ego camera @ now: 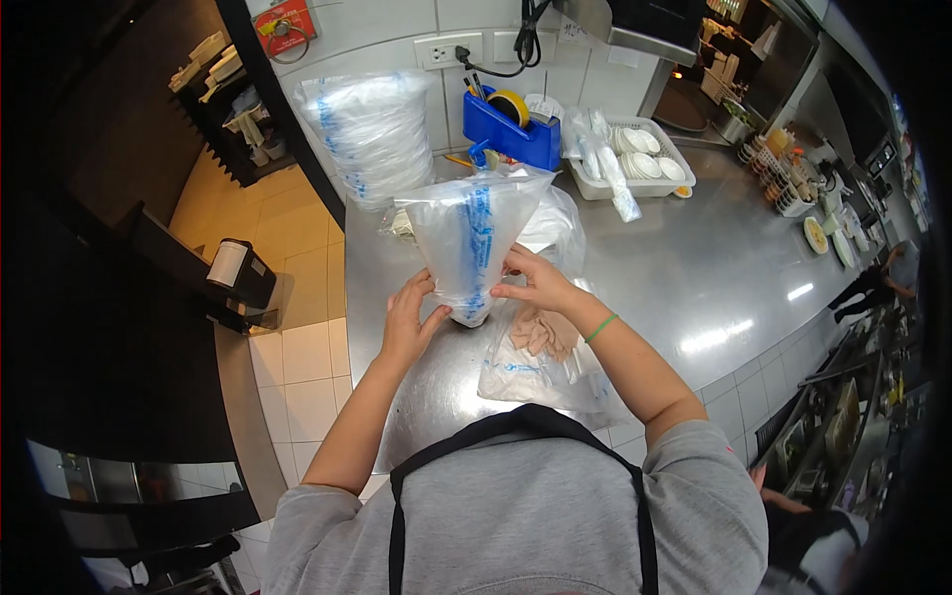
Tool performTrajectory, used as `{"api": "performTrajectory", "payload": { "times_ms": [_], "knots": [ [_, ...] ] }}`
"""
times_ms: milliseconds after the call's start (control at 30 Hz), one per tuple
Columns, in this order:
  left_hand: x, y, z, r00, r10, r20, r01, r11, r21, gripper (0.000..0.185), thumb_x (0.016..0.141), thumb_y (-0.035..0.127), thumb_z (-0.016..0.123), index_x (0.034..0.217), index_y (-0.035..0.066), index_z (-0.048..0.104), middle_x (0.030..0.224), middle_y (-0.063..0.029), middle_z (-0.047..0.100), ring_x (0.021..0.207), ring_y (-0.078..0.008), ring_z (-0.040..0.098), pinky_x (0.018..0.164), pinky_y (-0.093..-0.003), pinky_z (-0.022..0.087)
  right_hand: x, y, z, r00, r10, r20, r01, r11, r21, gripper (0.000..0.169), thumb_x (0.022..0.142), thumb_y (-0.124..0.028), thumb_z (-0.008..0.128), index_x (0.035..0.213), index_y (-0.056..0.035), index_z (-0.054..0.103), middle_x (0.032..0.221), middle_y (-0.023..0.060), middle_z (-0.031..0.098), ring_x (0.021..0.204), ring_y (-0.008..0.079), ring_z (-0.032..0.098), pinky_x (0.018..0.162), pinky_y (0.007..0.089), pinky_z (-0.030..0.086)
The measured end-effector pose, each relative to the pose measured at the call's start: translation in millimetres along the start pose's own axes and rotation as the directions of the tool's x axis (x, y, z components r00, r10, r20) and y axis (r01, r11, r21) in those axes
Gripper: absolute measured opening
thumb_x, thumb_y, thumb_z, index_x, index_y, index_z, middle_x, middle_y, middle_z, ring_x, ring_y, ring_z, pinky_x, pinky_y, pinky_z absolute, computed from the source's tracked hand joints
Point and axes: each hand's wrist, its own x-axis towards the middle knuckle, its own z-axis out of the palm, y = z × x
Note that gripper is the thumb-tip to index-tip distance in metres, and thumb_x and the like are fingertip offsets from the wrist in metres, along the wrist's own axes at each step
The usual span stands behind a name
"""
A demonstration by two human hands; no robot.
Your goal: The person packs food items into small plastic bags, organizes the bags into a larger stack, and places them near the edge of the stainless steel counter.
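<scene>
A clear plastic bag with blue print (476,245) stands upright in front of me, wide at its top and narrowing towards the steel tabletop. My left hand (409,312) holds its left side, thumb towards me and fingers at the edge. On the opposite side, my right hand (539,279) holds the bag with thumb and fingers. Something dark shows under the bag's lower end, too hidden to name. Below my right forearm, a crumpled beige glove or thin cloth (544,333) lies on flat plastic bags (520,375). Behind the upright bag is more loose clear plastic (559,223).
A tall stack of plastic bags (375,141) leans by the tiled wall. Next to it are a blue tape dispenser (513,134) and a white basket (595,187) of small white lids. The steel table (669,275) extends right. Co-workers stand at the far right and lower right.
</scene>
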Motion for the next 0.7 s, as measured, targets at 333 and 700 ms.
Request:
{"api": "performTrajectory", "payload": {
  "times_ms": [333, 700],
  "knots": [
    [-2, 77, -15, 0.97, 0.015, -0.242, -0.098, 0.938, -0.332, 0.049, 0.082, 0.03, 0.059, 0.118, 0.001, 0.043, 0.12, -0.0192, 0.047, 0.111, -0.0302, 0.045, 0.09, -0.0372, 0.036, -74, -28, 21, 0.917, 0.108, -0.385, -0.298, 0.827, -0.477, 0.041, 0.072, -0.027, 0.068, 0.108, -0.0134, 0.053, 0.109, 0.0095, 0.05, 0.103, 0.0266, 0.048, 0.087, 0.0414, 0.037],
    [19, 303, -145, 0.704, 0.711, 0.001, -0.042, 0.043, -0.998, 0.06, 0.093, 0.054, 0.018, 0.097, 0.022, 0.069, 0.11, -0.0061, 0.049, 0.101, -0.0291, 0.041, 0.098, -0.0496, 0.027, -95, 10, 37, 0.909, 0.044, -0.414, -0.334, 0.669, -0.664, 0.023, 0.079, -0.035, 0.059, 0.082, -0.0121, 0.059, 0.086, 0.0022, 0.052, 0.088, 0.0217, 0.05, 0.077, 0.0396, 0.034]
  ]
}}
